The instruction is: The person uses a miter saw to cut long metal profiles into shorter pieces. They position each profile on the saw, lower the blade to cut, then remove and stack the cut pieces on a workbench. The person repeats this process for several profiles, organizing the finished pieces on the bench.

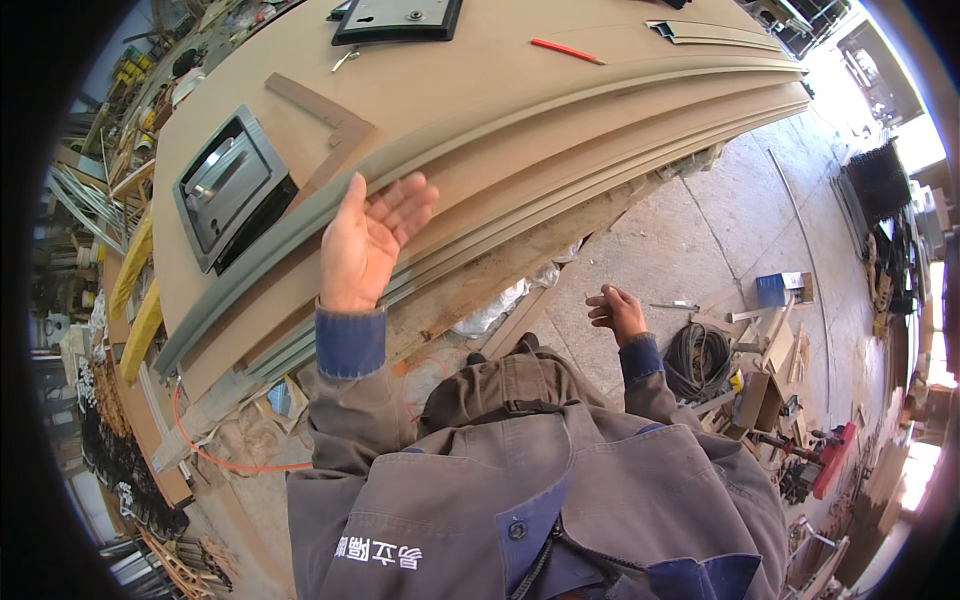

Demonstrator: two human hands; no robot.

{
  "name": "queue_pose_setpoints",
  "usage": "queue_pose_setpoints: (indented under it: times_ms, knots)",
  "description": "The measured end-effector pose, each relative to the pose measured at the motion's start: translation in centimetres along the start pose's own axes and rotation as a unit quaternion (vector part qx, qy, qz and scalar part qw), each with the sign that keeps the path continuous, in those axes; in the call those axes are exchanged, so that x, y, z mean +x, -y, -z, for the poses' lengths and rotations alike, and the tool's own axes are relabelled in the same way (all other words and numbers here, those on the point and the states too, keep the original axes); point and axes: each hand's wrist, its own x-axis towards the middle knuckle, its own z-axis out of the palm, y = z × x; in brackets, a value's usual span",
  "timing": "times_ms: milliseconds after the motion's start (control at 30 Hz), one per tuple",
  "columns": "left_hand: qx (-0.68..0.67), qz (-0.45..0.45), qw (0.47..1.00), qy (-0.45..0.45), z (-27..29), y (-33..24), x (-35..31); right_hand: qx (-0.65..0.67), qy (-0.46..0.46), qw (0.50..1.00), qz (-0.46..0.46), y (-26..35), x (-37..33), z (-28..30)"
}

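My left hand point(368, 242) is held palm up with its fingers stretched out and nothing in it. It is over the near edge of a brown board-topped table, in front of a long grey-green trim strip point(440, 135); whether it touches the strip I cannot tell. More long strips point(560, 190) lie along that edge. Away from the table, above the floor, my right hand point(617, 312) hangs empty with fingers loosely bent and apart. Left of the strip lies a metal recessed handle unit point(232, 185), beside a brown L-shaped square point(330, 120).
Farther back on the table are a red pencil point(568, 51), a small key point(346, 58), a black-framed panel point(400, 22) and short profiles point(715, 36). A coiled cable point(698, 360), a blue box point(778, 290) and a red tool point(835, 460) stand right. An orange hose point(225, 465) crosses lower left.
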Motion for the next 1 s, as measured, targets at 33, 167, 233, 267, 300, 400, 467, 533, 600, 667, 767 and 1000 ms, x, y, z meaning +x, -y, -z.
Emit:
queue_pose_setpoints:
  times_ms: [33, 167, 233, 267, 300, 400, 467, 533, 600, 667, 767, 1000]
  knots:
    - [0.013, 0.035, 0.999, -0.004, 0.4, 0.5, -0.1, 0.006, -0.003, 1.000, 0.001, 0.1, 0.8, 0.5]
    - [0.130, 0.016, 0.991, 0.017, -0.4, 0.9, -2.2, 0.085, 0.023, 0.995, 0.035, 2.7, 5.7, 2.9]
    - [0.202, 0.027, 0.979, 0.014, -1.7, 1.6, -3.1, 0.130, 0.023, 0.989, 0.064, 5.1, 8.5, 4.7]
    - [0.237, 0.031, 0.971, 0.010, -2.2, 2.2, -3.6, 0.149, 0.027, 0.985, 0.078, 6.7, 9.9, 5.7]
    - [0.248, 0.043, 0.968, 0.001, -1.5, 3.5, -4.1, 0.165, 0.039, 0.981, 0.096, 7.8, 11.9, 6.8]
    - [0.263, 0.114, 0.956, -0.065, 1.2, 8.5, -5.6, 0.144, 0.032, 0.982, 0.115, 12.6, 15.0, 7.7]
    - [0.210, 0.107, 0.959, -0.157, 4.7, 12.3, -6.5, 0.171, 0.036, 0.978, 0.118, 14.4, 18.0, 9.7]
    - [0.119, 0.068, 0.962, -0.235, 8.3, 15.4, -7.1, 0.188, 0.053, 0.971, 0.140, 15.6, 20.1, 11.8]
    - [-0.004, -0.024, 0.955, -0.294, 11.0, 17.3, -8.2, 0.210, 0.041, 0.968, 0.131, 17.6, 20.9, 12.7]
    - [-0.062, -0.100, 0.945, -0.306, 12.9, 18.3, -8.0, 0.190, 0.042, 0.971, 0.139, 19.3, 21.6, 14.0]
    - [-0.095, -0.182, 0.911, -0.357, 11.0, 17.0, -4.6, 0.178, -0.007, 0.975, 0.130, 21.1, 23.0, 15.6]
    - [-0.124, -0.286, 0.880, -0.359, 12.4, 17.1, -5.4, 0.229, 0.076, 0.964, 0.113, 22.3, 26.3, 15.4]
